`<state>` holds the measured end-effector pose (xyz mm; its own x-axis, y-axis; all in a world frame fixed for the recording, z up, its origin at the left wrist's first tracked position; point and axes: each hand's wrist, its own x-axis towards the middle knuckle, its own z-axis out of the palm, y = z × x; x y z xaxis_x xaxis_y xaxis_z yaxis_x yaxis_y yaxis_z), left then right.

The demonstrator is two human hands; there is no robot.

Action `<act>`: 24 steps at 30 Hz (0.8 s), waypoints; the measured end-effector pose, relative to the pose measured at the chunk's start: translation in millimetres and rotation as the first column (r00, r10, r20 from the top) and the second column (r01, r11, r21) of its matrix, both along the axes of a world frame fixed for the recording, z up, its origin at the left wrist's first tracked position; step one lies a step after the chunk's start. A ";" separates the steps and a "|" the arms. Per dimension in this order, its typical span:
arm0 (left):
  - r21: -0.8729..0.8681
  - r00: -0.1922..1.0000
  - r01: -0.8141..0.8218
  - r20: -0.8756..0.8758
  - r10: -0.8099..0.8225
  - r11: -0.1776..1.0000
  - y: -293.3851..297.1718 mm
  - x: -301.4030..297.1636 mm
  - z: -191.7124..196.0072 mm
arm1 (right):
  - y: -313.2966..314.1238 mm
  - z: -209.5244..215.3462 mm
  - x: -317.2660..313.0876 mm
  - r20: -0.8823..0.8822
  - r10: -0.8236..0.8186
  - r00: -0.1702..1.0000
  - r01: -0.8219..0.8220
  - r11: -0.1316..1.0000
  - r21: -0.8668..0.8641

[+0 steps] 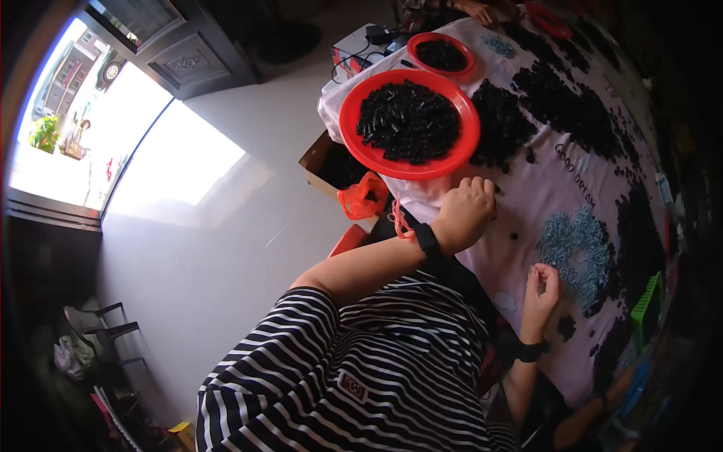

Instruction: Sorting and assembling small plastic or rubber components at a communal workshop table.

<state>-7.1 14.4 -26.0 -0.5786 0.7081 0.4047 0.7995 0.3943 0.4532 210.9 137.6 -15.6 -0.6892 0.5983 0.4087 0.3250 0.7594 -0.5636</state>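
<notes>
Your left hand rests knuckles-up on the pale tablecloth, fingers curled shut just below the big red tray of small black parts; whether it pinches anything you cannot tell; further right your right hand sits at the edge of the pile of light blue screws, fingertips pinched together on something too small to make out
</notes>
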 end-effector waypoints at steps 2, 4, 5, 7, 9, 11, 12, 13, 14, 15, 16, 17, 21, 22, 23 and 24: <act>-0.082 0.999 -0.041 0.013 0.042 0.996 3.8 2.7 -7.0 | 0.4 -0.9 1.5 -0.006 0.005 1.000 -0.005 1.000 0.012; -0.075 0.999 -0.038 0.005 0.038 0.996 5.3 2.7 -10.9 | 0.3 -1.0 3.7 -0.007 0.006 1.000 -0.006 1.000 0.020; -0.070 0.999 -0.037 -0.001 0.037 0.997 5.7 3.1 -13.2 | 0.6 -0.7 4.8 0.004 0.019 1.000 -0.019 0.999 0.032; -0.055 1.000 -0.020 0.001 0.020 0.998 1.6 3.5 -10.5 | 1.7 -1.6 6.4 0.017 0.033 0.999 -0.034 0.999 0.040; -0.043 1.000 0.005 0.008 -0.004 0.999 -2.4 3.9 -11.1 | 1.3 -2.5 8.4 0.034 0.017 0.999 -0.019 0.997 0.072; 0.061 1.000 0.017 0.006 -0.017 0.998 -5.4 5.4 -12.6 | -7.2 2.4 4.6 -0.019 -0.041 0.999 0.042 0.997 0.063; 0.118 0.994 0.030 0.103 -0.042 0.993 -8.7 7.3 -13.1 | -11.6 6.4 2.2 -0.077 -0.093 0.993 0.097 0.994 0.054; 0.173 0.977 0.038 0.200 -0.073 0.984 -14.9 9.5 -6.1 | -13.5 9.9 1.8 -0.064 -0.109 0.992 0.113 0.992 0.048; 0.164 0.921 0.057 0.373 -0.115 0.985 -22.1 11.1 8.1 | -14.4 15.3 1.8 -0.054 -0.070 0.996 0.074 0.995 0.065; 0.198 0.879 0.168 0.413 -0.238 0.966 -27.7 10.0 15.4 | -14.8 21.2 2.9 -0.045 -0.037 0.998 0.041 0.996 0.081; 0.308 0.624 0.160 0.705 -0.338 0.938 -33.7 14.5 23.2 | -13.9 30.2 2.5 -0.022 0.059 0.998 -0.055 0.983 0.174; 0.397 0.265 0.107 0.872 -0.410 0.912 -39.4 18.5 29.9 | -15.9 36.1 1.7 -0.002 0.033 0.999 -0.032 0.985 0.167; 0.498 -0.182 0.118 0.861 -0.474 0.859 -56.1 32.8 53.8 | -42.0 61.0 -3.0 -0.092 -0.015 0.996 -0.012 0.958 -0.288; 0.499 -0.199 0.128 0.860 -0.471 0.857 -55.7 35.6 48.0 | -46.8 66.6 -6.7 -0.135 -0.061 0.989 -0.008 0.889 -0.457; 0.488 -0.164 0.147 0.870 -0.466 0.860 -55.3 38.5 38.7 | -48.4 70.3 -8.4 -0.127 -0.076 0.989 0.010 0.890 -0.457; 0.476 -0.125 0.163 0.879 -0.460 0.864 -55.3 40.7 35.0 | -49.1 72.8 -10.1 -0.134 0.016 0.991 -0.055 0.955 -0.290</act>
